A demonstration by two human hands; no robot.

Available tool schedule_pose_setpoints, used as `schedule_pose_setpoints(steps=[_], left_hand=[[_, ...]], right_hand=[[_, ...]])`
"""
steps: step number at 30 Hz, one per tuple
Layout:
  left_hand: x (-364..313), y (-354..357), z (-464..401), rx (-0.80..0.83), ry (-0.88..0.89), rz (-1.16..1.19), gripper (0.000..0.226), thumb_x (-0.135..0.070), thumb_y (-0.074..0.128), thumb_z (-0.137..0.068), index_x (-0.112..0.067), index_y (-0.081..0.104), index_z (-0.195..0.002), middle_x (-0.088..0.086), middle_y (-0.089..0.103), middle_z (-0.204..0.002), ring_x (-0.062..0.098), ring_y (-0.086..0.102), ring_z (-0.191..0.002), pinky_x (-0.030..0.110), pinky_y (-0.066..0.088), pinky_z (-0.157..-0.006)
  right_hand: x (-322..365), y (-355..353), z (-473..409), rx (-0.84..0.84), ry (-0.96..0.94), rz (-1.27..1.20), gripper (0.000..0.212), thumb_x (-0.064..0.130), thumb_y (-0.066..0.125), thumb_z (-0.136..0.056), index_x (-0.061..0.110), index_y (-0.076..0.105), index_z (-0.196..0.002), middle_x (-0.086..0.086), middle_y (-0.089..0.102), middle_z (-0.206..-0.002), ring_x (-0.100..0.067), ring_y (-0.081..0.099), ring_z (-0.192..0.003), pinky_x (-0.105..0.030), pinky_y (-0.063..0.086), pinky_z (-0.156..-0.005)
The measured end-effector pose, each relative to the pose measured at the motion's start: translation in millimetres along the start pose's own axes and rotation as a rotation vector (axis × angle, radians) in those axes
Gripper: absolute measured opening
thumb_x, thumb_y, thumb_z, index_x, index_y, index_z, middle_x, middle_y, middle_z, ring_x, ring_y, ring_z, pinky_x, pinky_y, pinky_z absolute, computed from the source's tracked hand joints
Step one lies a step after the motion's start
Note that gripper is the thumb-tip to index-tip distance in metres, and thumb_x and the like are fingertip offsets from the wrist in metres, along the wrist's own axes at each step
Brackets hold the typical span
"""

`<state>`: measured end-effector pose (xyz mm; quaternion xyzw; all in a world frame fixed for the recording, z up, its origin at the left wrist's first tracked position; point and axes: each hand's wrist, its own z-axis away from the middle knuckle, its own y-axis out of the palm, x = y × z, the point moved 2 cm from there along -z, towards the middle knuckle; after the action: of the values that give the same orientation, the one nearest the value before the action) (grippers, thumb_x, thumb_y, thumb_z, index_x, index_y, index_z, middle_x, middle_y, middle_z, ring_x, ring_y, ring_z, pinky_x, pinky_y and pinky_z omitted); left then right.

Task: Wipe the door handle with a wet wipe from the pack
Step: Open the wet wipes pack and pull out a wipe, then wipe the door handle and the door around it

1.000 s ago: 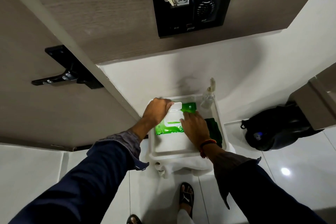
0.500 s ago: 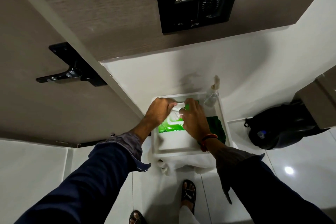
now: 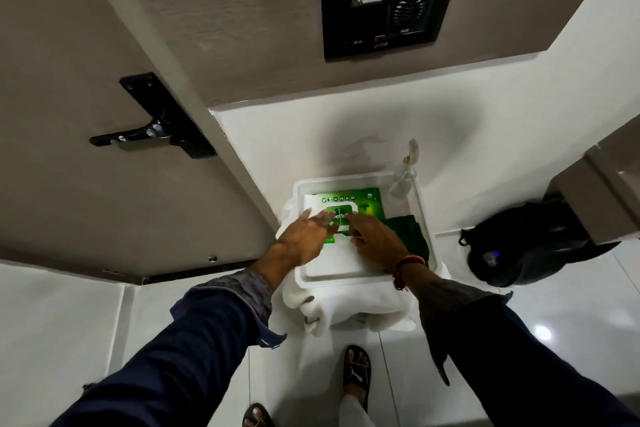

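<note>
both arms reach forward and down, dark blue sleeves pushed back above the wrists. the left hand (image 3: 304, 236) lies flat, palm down, fingers spread and pointing away. the right hand (image 3: 375, 243) sits just beside it, fingers loosely curled, fingertips nearly meeting the left's; a red-and-orange thread band circles the right wrist. two sandalled feet show below.

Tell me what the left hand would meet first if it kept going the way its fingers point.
The left hand points up-right across the wet wipe pack; its fingertips already reach the flap, so it would slide over the pack, probably brushing the right hand beside it. Depth is unclear.
</note>
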<state>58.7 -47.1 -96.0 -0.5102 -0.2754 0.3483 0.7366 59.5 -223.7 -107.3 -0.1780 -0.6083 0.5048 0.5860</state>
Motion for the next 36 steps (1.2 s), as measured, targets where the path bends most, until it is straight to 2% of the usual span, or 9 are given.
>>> schedule_pose_setpoints(steps=[3,6,10,13,16,20,25,32,36], left_hand=[[1,-16,12,-0.239,-0.141,0.436,0.036,-0.006,0.051,-0.099,-0.005,0.059,-0.133,0.019,0.06,-0.138,0.035,0.051,-0.132,0.042,0.044,-0.107],[12,-37,37,-0.46,-0.376,0.77,0.03,-0.02,0.055,-0.101,-0.005,0.066,-0.124,0.017,0.074,-0.106,0.03,0.062,-0.107,0.034,0.049,-0.089],[32,-63,69,-0.546,-0.529,1.157,0.034,-0.023,0.069,-0.095,-0.004,0.069,-0.122,0.016,0.078,-0.096,0.024,0.071,-0.091,0.025,0.05,-0.081],[53,-85,100,-0.64,-0.562,1.289,0.031,-0.006,0.068,-0.09,-0.001,0.07,-0.121,0.023,0.075,-0.107,0.031,0.07,-0.098,0.036,0.057,-0.091],[76,-107,133,-0.767,-0.567,1.307,0.027,0.009,0.064,-0.086,0.001,0.072,-0.111,0.019,0.072,-0.094,0.028,0.066,-0.082,0.039,0.058,-0.085],[113,-133,183,-0.855,-0.49,1.321,0.023,0.012,0.062,-0.086,-0.009,0.064,-0.093,0.006,0.062,-0.069,0.019,0.058,-0.059,0.037,0.052,-0.064],[160,-160,245,-0.849,-0.385,1.199,0.025,0.008,0.057,-0.09,-0.014,0.066,-0.084,-0.016,0.055,-0.05,0.009,0.051,-0.054,0.036,0.054,-0.064],[216,-180,307,-0.825,-0.346,0.666,0.018,-0.004,0.059,-0.093,-0.011,0.075,-0.097,0.004,0.061,-0.1,0.016,0.052,-0.094,0.027,0.043,-0.082],[218,-183,316,-0.967,-0.386,0.82,0.016,-0.025,0.067,-0.093,-0.015,0.076,-0.085,0.003,0.066,-0.088,0.013,0.059,-0.081,0.025,0.046,-0.071]], right_hand=[[3,-3,-3,-0.072,0.121,-0.108,0.012,0.009,0.062,-0.098,0.002,0.069,-0.105,-0.016,0.072,-0.113,-0.034,0.068,-0.101,-0.043,0.057,-0.085],[31,-15,0,-0.214,0.147,-0.191,0.01,0.01,0.066,-0.096,0.001,0.071,-0.099,-0.018,0.074,-0.102,-0.035,0.067,-0.094,-0.038,0.052,-0.08],[90,-33,7,-0.321,0.092,-0.228,0.008,0.008,0.068,-0.096,0.0,0.07,-0.096,-0.019,0.077,-0.093,-0.036,0.07,-0.085,-0.044,0.056,-0.076],[142,-46,10,-0.378,0.013,-0.282,0.007,0.003,0.068,-0.094,-0.004,0.066,-0.092,-0.014,0.074,-0.085,-0.031,0.068,-0.08,-0.041,0.053,-0.075],[193,-58,8,-0.358,0.047,-0.436,0.006,0.0,0.066,-0.091,-0.001,0.065,-0.085,-0.003,0.062,-0.069,-0.017,0.054,-0.063,-0.029,0.044,-0.067],[260,-74,8,-0.291,0.144,-0.854,0.021,-0.008,0.061,-0.089,0.006,0.069,-0.076,-0.015,0.065,-0.079,-0.025,0.058,-0.075,-0.034,0.048,-0.067],[327,-88,4,-0.29,0.191,-1.136,0.016,-0.001,0.063,-0.085,0.008,0.07,-0.075,-0.007,0.07,-0.072,-0.02,0.062,-0.062,-0.029,0.056,-0.062],[392,-86,-13,-0.341,0.149,-1.127,0.017,0.003,0.059,-0.091,0.007,0.071,-0.08,-0.005,0.073,-0.072,-0.013,0.066,-0.054,-0.025,0.056,-0.055],[414,-79,-21,-0.36,0.109,-1.07,0.017,0.001,0.06,-0.092,0.006,0.071,-0.079,-0.015,0.072,-0.082,-0.017,0.065,-0.057,-0.026,0.055,-0.054]])
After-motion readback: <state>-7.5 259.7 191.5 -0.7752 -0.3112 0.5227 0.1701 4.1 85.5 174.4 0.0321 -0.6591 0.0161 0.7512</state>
